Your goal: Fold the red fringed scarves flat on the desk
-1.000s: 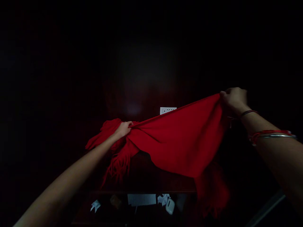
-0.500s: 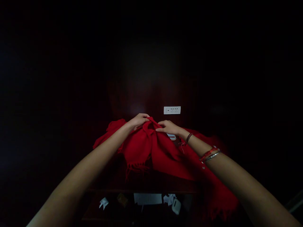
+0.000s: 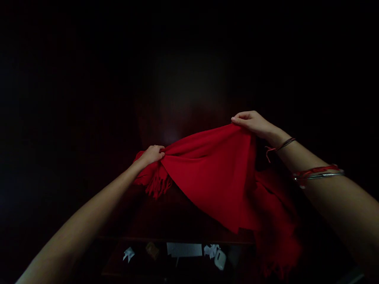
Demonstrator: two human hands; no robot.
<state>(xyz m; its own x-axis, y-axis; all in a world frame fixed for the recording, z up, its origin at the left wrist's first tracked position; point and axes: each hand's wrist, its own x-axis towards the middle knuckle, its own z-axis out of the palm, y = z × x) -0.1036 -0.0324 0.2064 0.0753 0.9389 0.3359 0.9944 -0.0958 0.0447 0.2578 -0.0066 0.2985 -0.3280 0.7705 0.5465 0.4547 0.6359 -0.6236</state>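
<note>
A red fringed scarf (image 3: pixel 207 173) is stretched between my two hands over a dark table. My left hand (image 3: pixel 153 154) is closed on a gathered part of it, left of centre. Higher up and to the right, my right hand (image 3: pixel 251 121) pinches the cloth's upper edge, with the scarf hanging down in a broad panel. Fringe shows below my left hand, and more of the scarf falls in shadow past the table's front edge at the lower right. Cord bracelets and a metal bangle circle my right wrist and forearm.
Under the tabletop's front edge (image 3: pixel 177 239) lies a lower shelf with a white sheet of paper (image 3: pixel 184 249), crumpled white scraps (image 3: pixel 128 254), a brown item (image 3: pixel 152 250) and a small pale rounded object (image 3: pixel 220 259). A dark wall stands behind; the surroundings are very dim.
My right hand has moved up and right, pulling the scarf out taut. My left hand has shifted left. The raised cloth now hides the wall socket.
</note>
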